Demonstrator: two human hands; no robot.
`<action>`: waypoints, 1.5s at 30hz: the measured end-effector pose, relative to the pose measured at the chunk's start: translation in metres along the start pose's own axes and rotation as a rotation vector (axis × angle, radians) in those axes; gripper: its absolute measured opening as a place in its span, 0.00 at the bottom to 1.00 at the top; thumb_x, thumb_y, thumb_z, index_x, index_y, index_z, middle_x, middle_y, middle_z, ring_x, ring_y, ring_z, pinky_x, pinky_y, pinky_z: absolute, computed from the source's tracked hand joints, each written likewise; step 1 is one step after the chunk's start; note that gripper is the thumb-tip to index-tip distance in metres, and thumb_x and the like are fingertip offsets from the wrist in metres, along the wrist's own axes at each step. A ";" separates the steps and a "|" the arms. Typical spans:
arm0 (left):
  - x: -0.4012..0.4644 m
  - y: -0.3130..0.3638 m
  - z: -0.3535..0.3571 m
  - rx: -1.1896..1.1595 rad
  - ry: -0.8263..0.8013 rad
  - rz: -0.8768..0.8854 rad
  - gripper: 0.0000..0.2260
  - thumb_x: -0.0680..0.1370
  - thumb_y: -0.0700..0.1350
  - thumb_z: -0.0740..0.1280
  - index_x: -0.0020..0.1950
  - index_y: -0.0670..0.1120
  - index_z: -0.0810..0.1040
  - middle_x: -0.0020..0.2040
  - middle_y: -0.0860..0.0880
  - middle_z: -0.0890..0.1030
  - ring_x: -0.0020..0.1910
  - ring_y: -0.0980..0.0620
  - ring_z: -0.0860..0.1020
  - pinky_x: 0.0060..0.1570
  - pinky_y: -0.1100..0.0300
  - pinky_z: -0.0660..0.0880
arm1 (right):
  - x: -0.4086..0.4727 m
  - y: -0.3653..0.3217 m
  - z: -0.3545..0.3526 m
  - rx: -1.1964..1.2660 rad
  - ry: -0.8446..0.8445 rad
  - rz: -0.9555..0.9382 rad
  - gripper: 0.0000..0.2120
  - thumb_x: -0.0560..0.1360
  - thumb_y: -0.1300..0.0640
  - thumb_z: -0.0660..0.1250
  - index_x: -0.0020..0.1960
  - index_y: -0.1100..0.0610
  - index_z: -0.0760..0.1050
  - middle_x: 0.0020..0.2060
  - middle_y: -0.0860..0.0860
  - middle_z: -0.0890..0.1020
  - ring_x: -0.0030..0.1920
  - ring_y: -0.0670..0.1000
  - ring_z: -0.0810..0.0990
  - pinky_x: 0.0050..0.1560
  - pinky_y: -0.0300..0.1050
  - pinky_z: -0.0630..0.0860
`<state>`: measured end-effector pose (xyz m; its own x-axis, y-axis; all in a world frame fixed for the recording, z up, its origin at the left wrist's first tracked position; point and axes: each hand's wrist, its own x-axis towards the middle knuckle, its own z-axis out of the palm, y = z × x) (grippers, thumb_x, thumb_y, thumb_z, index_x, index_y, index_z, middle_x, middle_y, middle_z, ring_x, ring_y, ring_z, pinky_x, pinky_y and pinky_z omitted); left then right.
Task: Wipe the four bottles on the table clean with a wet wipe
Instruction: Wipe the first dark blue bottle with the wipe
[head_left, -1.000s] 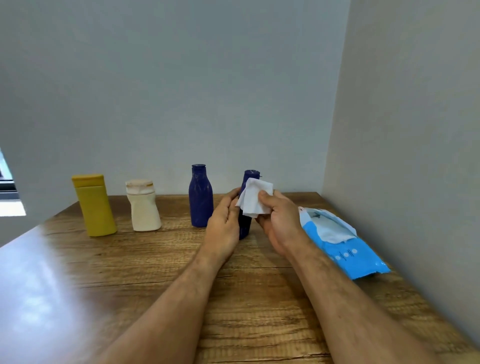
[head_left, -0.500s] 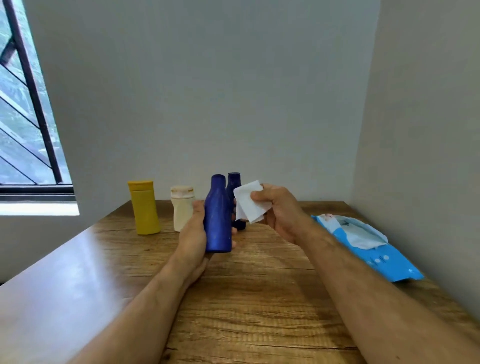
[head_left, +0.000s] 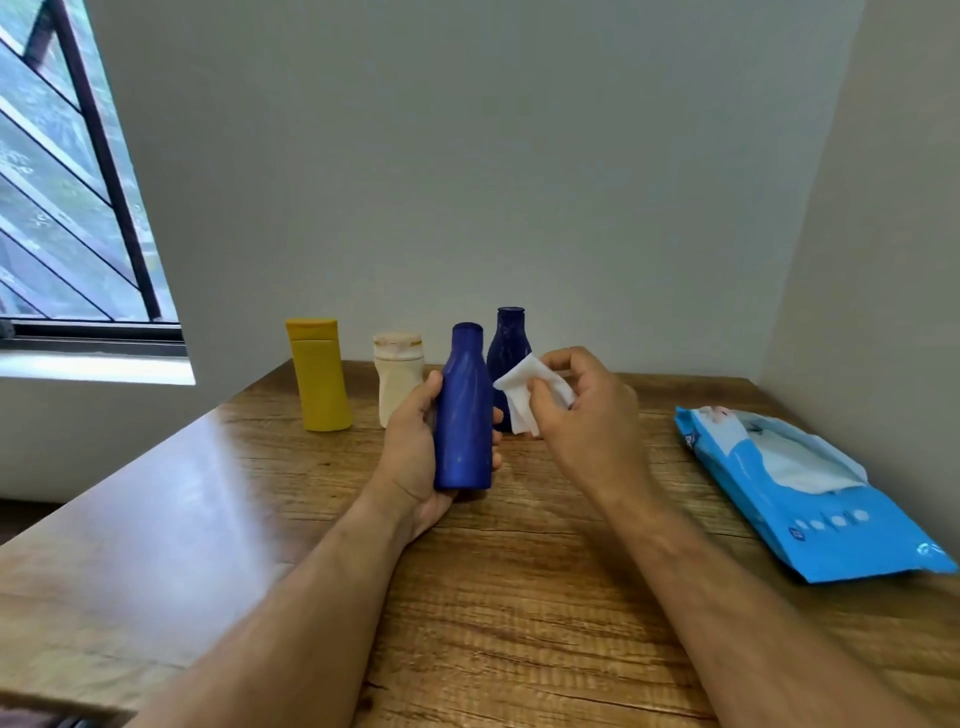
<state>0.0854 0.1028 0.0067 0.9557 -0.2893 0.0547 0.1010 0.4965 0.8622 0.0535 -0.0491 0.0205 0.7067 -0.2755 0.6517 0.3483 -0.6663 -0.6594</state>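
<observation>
Above table (head_left: 509, 597): left hand (head_left: 415, 457) raised blue bottle (head_left: 464, 415) nearer; wipe (head_left: 524, 395) beside it.

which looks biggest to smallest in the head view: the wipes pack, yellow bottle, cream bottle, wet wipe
1. wipes pack, though it lies nearest the camera
2. yellow bottle
3. cream bottle
4. wet wipe, partly hidden in the right hand

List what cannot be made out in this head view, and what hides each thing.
- Lower part of the dark blue bottle: behind the held blue bottle and the wet wipe.
- Left hand fingers: mostly behind the held bottle.
- Print on the wipes pack: too small.
- Table near edge: cut off by the frame.
</observation>
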 end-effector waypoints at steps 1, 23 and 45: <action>0.001 0.000 0.000 0.009 -0.003 -0.009 0.24 0.81 0.58 0.60 0.66 0.40 0.75 0.46 0.38 0.81 0.39 0.43 0.78 0.39 0.51 0.75 | -0.001 0.000 0.000 -0.024 0.019 -0.025 0.10 0.78 0.53 0.66 0.59 0.48 0.74 0.47 0.41 0.77 0.41 0.39 0.78 0.33 0.28 0.75; 0.010 -0.005 -0.001 -0.043 0.053 -0.003 0.20 0.83 0.56 0.59 0.60 0.41 0.79 0.45 0.41 0.84 0.42 0.45 0.83 0.50 0.47 0.79 | -0.019 -0.006 0.002 -0.250 -0.421 -0.415 0.10 0.75 0.53 0.68 0.54 0.50 0.84 0.41 0.44 0.80 0.38 0.42 0.76 0.39 0.35 0.75; 0.009 -0.004 -0.004 -0.027 0.011 0.029 0.19 0.83 0.55 0.60 0.56 0.41 0.80 0.45 0.41 0.85 0.41 0.46 0.84 0.48 0.49 0.80 | -0.022 -0.014 0.008 -0.130 -0.532 -0.334 0.08 0.73 0.54 0.69 0.50 0.48 0.85 0.40 0.42 0.81 0.39 0.43 0.79 0.41 0.41 0.80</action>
<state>0.0943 0.1015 0.0013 0.9612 -0.2657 0.0742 0.0801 0.5263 0.8465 0.0379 -0.0284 0.0124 0.7938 0.3209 0.5166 0.5487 -0.7442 -0.3808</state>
